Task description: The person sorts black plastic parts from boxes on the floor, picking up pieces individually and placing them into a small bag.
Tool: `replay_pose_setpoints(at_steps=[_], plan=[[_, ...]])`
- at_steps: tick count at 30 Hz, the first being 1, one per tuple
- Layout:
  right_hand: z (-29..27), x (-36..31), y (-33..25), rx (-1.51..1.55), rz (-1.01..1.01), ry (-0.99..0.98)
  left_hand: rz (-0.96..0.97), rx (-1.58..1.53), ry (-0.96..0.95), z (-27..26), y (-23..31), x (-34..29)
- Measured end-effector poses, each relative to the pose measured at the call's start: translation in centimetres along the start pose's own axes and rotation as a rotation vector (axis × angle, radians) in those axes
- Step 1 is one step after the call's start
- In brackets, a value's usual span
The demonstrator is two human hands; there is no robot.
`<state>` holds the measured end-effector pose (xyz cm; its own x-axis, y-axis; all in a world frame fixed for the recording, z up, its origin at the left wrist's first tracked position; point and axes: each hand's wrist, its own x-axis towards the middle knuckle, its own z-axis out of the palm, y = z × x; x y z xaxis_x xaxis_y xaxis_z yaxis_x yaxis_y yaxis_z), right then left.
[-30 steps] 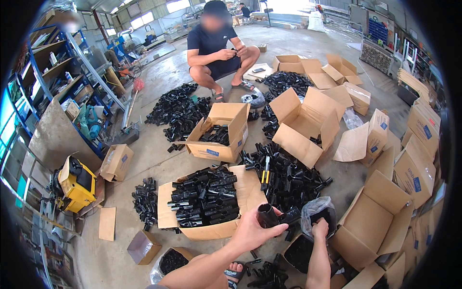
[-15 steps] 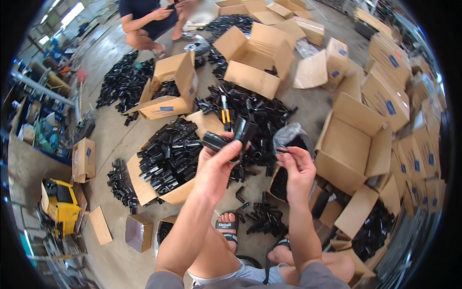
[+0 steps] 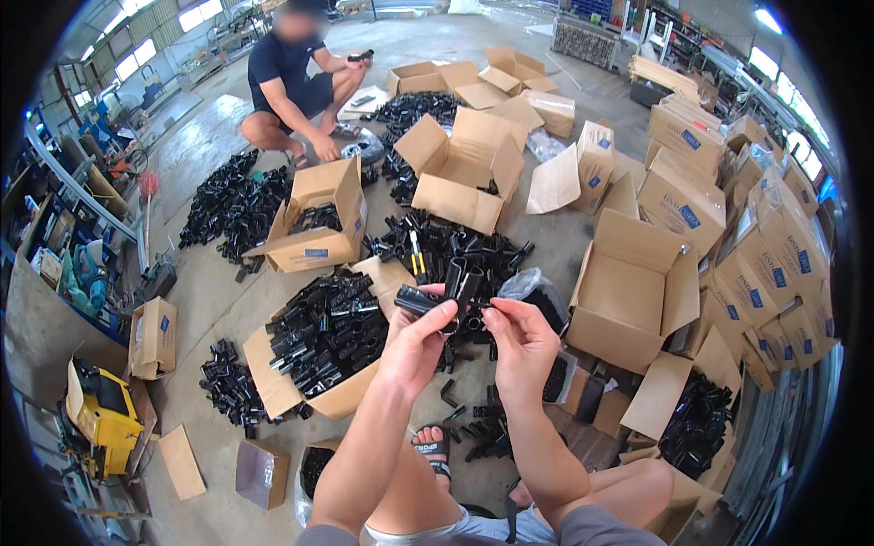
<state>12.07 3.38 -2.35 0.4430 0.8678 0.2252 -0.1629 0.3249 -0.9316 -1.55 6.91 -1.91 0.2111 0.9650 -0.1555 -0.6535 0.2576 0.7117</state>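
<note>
Both hands at a black plastic fitting

The left hand [image 3: 417, 341] clamped the black fitting [image 3: 437, 298] mid-frame, tilting its tubes toward twelve o'clock for access; the right hand [image 3: 521, 341] pinched thumb and finger on something small at its three o'clock.

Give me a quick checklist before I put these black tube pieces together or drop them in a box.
1. Left hand grips black fittings: ok.
2. Right hand free of other parts: ok, fingertips close by the fittings.
3. Pieces aligned end to end: cannot tell.
4. Box of black parts within reach at left: ok.
5. Floor around the sandal free of loose parts: not ok.
6. Co-worker well away: ok.
</note>
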Motion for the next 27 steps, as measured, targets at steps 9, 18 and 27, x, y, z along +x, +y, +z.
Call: replay_pose_setpoints(at_steps=[9,18,27], plan=[[0.1,-1.4,0.6,0.151,0.097,0.014,0.137,0.198,-0.061,1.5,0.9,-2.2],[-0.8,-1.2,1.7,0.47,0.308,-0.079,0.225,0.371,-0.148,1.3,1.2,-2.1],[-1.0,-1.5,1.5,0.399,0.453,-0.057,0.56,0.989,-0.048,1.7,-0.1,-1.2]])
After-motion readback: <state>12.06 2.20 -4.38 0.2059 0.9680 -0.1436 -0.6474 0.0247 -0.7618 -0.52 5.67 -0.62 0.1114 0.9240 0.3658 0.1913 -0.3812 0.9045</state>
